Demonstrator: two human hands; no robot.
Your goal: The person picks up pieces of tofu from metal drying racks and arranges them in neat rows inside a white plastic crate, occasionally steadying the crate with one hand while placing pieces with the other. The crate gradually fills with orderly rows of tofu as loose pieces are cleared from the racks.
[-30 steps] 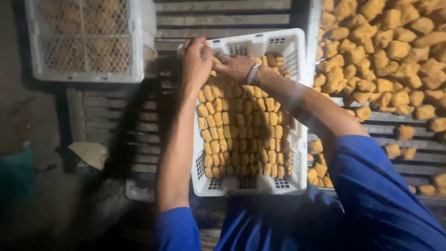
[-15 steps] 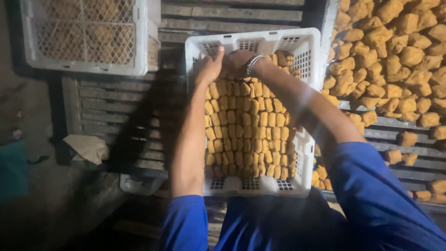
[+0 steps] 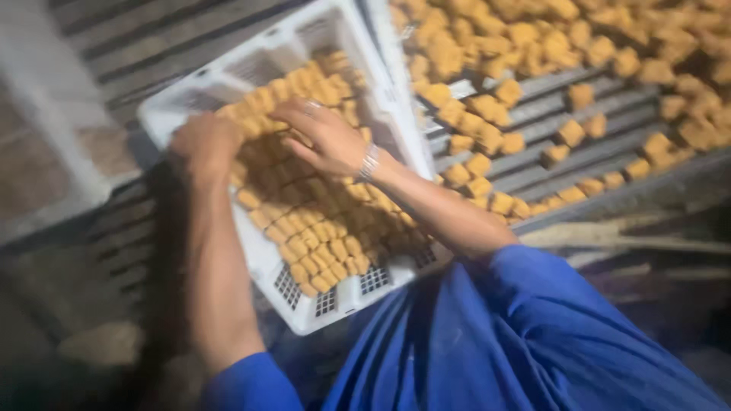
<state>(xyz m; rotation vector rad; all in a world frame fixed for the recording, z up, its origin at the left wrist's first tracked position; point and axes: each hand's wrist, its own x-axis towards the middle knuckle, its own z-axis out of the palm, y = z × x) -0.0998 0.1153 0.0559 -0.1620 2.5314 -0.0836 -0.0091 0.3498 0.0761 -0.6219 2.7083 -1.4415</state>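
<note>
A white perforated plastic crate [image 3: 346, 293] lies tilted across the view on a slatted metal rack [image 3: 533, 164], its near end close to the person's blue garment [image 3: 518, 342]. The crate is filled with golden-brown fried cubes [image 3: 320, 236], packed in fairly regular rows along its length. The left hand [image 3: 204, 144] rests at the far left part of the crate, palm down on the cubes next to the crate's rim; motion blur hides the fingers, so it cannot be told whether they are closed on a piece or merely pressing on the rows. The right hand [image 3: 324, 137] lies near the far end of the crate, fingers spread and slightly curled over the top layer of cubes, touching them; no single piece is seen clamped between the fingers, and the grip reads as loose and open. A metal bracelet [image 3: 368, 162] sits on the right wrist, and a ring shows on one finger of that hand. Both forearms are bare below blue sleeves. To the right of the crate, loose fried cubes [image 3: 487, 160] lie scattered over the rack's slats, thickening into a dense heap [image 3: 579, 38] toward the upper right corner. A second white crate [image 3: 46, 137] stands at the left edge, heavily blurred. The whole frame is softened by camera motion, and fine surface detail cannot be told.
</note>
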